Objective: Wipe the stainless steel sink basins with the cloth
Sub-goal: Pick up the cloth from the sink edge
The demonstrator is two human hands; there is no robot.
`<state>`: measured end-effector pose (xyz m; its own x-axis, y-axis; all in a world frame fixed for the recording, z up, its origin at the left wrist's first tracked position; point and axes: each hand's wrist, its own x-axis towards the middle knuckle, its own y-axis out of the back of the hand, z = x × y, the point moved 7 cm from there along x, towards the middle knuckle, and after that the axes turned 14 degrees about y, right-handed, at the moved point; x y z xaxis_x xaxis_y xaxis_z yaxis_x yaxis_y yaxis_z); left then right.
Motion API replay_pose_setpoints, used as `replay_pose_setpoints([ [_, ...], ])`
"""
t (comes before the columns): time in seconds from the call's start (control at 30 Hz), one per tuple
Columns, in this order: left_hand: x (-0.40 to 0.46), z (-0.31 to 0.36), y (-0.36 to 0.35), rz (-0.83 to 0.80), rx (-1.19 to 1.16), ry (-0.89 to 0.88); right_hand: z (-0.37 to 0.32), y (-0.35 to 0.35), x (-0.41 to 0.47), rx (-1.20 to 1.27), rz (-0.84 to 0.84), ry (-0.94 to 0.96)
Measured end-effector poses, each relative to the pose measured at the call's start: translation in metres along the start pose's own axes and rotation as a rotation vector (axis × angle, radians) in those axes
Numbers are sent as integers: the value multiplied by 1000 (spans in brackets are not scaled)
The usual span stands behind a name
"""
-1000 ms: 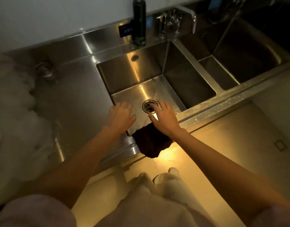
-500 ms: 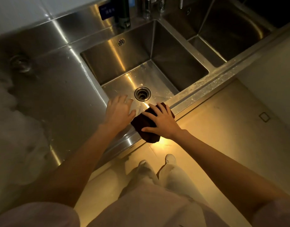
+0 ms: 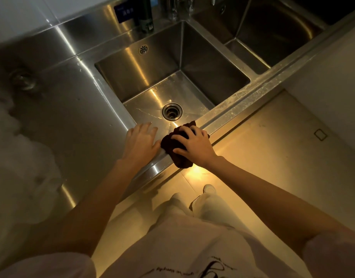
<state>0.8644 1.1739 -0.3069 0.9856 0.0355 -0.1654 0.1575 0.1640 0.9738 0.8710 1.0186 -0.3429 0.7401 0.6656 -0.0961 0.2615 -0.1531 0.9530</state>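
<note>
A dark brown cloth [image 3: 179,159] lies bunched on the front rim of the left sink basin [image 3: 194,77]. My right hand [image 3: 194,145] presses down on the cloth, fingers spread and curled over it. Just to its left, my left hand [image 3: 140,141] rests flat on the rim at the basin's near left corner, fingers apart and holding nothing. The round drain [image 3: 172,111] sits in the basin floor just beyond both hands. A second basin [image 3: 272,35] lies to the right, past a steel divider.
A steel drainboard [image 3: 72,109] spreads to the left, with white foam [image 3: 22,157] at its left edge. A dark bottle [image 3: 145,17] and tap fittings [image 3: 174,7] stand behind the basins. My legs and shoe [image 3: 209,189] are on the floor below the counter edge.
My right hand drew back from the drain to the front rim and closed over the cloth, bunching it up. The left hand stayed at the rim. The camera view shifted closer.
</note>
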Motion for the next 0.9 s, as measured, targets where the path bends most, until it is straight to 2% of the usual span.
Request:
replay_pose_setpoints([
  [0.5, -10, -10, 20, 71, 6, 50, -24, 7, 1, -113, 134, 72],
  [0.73, 2, -3, 46, 124, -15, 31, -10, 48, -7, -70, 343, 43],
  [0.9, 19, 29, 66, 161, -46, -18, 9, 90, -22, -87, 494, 22],
])
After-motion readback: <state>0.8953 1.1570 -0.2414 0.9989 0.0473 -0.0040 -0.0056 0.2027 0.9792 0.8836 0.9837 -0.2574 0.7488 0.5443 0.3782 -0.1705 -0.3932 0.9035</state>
